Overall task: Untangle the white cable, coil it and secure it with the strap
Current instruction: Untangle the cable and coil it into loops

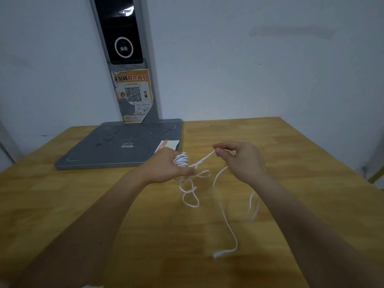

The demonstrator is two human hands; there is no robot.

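Wooden table (291,142) against a pale wall. The left hand (166,169) has its fingers curled round a small wound bundle of the white cable (225,223); the right hand (241,159) pinches a taut strand of it just to the right of the bundle. That strand runs nearly level between the hands. Slack loops hang below the left hand, and the free end trails toward the viewer onto the table. No strap is discernible.
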